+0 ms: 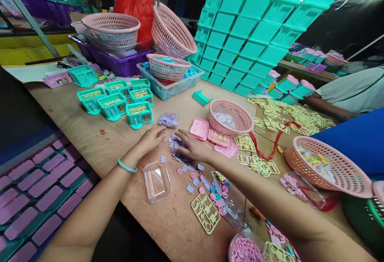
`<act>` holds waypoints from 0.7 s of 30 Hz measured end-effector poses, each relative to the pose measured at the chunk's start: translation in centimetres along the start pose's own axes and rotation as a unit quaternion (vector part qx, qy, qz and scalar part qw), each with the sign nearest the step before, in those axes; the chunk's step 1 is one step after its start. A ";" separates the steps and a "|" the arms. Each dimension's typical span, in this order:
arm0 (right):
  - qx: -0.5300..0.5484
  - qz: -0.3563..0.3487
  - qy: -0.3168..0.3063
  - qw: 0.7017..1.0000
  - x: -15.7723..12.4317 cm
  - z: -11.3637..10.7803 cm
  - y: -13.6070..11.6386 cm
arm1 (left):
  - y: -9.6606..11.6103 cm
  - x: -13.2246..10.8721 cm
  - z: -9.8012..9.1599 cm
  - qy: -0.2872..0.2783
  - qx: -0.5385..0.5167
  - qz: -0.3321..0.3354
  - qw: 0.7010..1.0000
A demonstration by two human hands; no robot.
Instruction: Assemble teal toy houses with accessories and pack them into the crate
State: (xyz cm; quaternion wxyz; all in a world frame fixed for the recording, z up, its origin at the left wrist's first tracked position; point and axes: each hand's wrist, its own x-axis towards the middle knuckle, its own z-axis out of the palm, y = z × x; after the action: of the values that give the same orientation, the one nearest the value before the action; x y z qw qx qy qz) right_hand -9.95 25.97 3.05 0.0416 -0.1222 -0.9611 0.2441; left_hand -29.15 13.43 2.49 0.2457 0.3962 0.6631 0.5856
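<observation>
Both hands reach over the wooden table. My left hand (152, 137), its wrist in a green bangle (127, 166), is beside a heap of small purple pieces; its fingers are bent and blurred, and whatever they may touch is too small to tell. My right hand (192, 146) has its fingers spread over loose purple pieces (175, 142). Just beyond the hands lies a clear tray of purple pieces (169, 120). Nearer me stands a clear plastic tray (157, 182) holding nothing. Pink and blue round pieces (218, 190) lie below my right forearm, beside a yellow frame (205, 211).
Filled teal boxes (139, 114) stand at left. Pink baskets (231, 117) and pink trays (199, 129) lie beyond my right arm. Stacked teal containers (240, 34) rise behind. Another person's arm (330, 110) rests near yellow frames (294, 114) at right. A table edge runs at left.
</observation>
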 end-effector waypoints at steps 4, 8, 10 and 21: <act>-0.076 -0.045 0.006 0.996 -0.5 2.4 -0.8 | 0.2 0.2 0.4 -0.026 0.023 -0.002 0.999; -0.045 -0.054 0.034 0.997 1.0 2.8 0.2 | 0.1 0.0 0.0 -0.043 0.067 -0.035 0.996; 0.049 -0.028 0.059 0.997 2.0 2.7 1.3 | -0.2 0.0 -0.3 -0.084 0.098 -0.045 0.991; 0.506 0.189 0.126 0.832 6.5 -1.8 2.3 | -0.9 3.1 -0.4 0.059 0.160 0.061 0.983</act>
State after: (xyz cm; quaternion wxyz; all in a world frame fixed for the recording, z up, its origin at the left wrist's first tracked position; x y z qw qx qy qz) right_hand -15.53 30.41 3.64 0.1711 -0.2931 -0.6475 0.6823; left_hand -31.36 15.71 2.15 0.1034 0.4352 0.7361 0.5080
